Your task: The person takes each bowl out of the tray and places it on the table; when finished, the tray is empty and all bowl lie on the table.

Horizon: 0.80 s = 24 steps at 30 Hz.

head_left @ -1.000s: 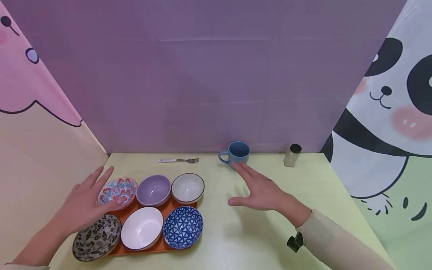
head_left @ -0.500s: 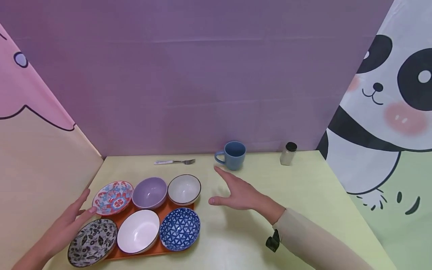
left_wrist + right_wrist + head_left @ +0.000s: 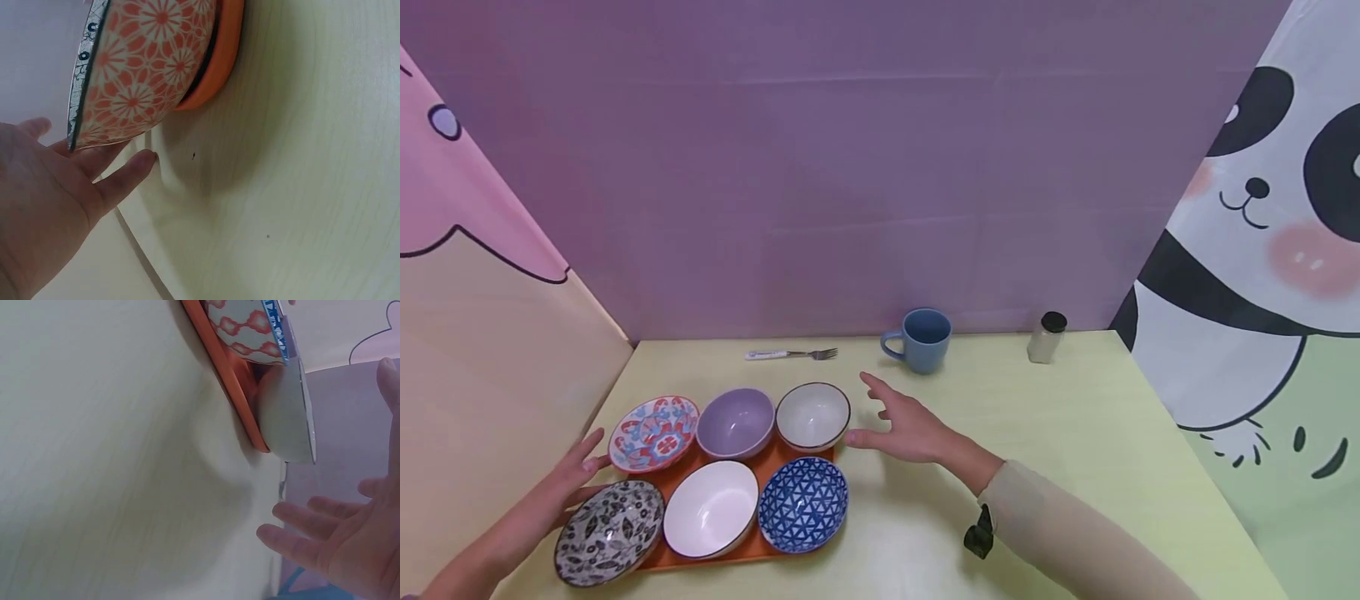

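An orange tray [image 3: 762, 550] bears several bowls in two rows. In its back row sit a red-and-blue patterned bowl [image 3: 653, 433], a purple bowl [image 3: 735, 423] and a white dark-rimmed bowl [image 3: 813, 417]. The front row has a black floral bowl [image 3: 609, 533], a plain white bowl [image 3: 711, 508] and a blue triangle-patterned bowl [image 3: 803, 504]. My left hand [image 3: 561, 487] is at the tray's left side, its fingers spread close by the floral bowl; contact cannot be told. To the right of the white dark-rimmed bowl, my right hand [image 3: 906, 425] hovers with fingers extended, holding nothing.
Behind the tray lies a fork [image 3: 792, 354] with a white handle. A blue mug [image 3: 927, 342] stands near the purple back wall [image 3: 820, 167], and a black-capped jar [image 3: 1047, 340] farther right. Side walls bound the pale table [image 3: 1075, 467].
My left hand has lowered from above the bowls to the tray's left side. My right hand has moved left, away from the mug toward the white dark-rimmed bowl.
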Motion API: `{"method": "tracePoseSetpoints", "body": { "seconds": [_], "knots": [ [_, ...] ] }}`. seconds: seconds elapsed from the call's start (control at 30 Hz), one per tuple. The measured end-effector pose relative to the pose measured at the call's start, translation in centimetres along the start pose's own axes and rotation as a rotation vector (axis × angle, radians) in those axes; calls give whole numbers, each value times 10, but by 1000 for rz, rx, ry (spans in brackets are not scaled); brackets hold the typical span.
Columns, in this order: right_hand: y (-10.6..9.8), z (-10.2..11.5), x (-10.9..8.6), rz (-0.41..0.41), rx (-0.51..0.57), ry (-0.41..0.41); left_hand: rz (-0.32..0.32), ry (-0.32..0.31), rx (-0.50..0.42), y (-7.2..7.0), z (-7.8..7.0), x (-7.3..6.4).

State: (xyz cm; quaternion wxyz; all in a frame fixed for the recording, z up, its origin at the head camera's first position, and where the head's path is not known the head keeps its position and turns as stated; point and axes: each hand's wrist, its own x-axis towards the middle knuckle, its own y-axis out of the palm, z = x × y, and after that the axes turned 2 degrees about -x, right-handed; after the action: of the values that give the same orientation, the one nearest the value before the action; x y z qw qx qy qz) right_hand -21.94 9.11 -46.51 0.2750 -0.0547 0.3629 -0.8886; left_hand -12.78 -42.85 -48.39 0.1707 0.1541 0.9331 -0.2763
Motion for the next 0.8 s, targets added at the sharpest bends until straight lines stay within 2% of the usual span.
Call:
{"method": "tracePoseSetpoints", "body": {
  "seconds": [0.33, 0.47, 0.57, 0.7, 0.8],
  "knots": [
    [17, -7, 14, 1, 172, 82, -94, 53, -49, 11, 14, -6],
    [24, -9, 19, -14, 209, 117, -99, 55, -93, 9, 24, -5],
    [28, -7, 23, -9, 275, 149, -85, 60, -169, 8, 33, -4],
    [31, -3, 25, 0, 372, 176, -62, 123, -242, 6, 40, -3],
    [34, -1, 27, -6, 392, 181, -45, 177, -259, 6, 40, -4]
  ]
}}
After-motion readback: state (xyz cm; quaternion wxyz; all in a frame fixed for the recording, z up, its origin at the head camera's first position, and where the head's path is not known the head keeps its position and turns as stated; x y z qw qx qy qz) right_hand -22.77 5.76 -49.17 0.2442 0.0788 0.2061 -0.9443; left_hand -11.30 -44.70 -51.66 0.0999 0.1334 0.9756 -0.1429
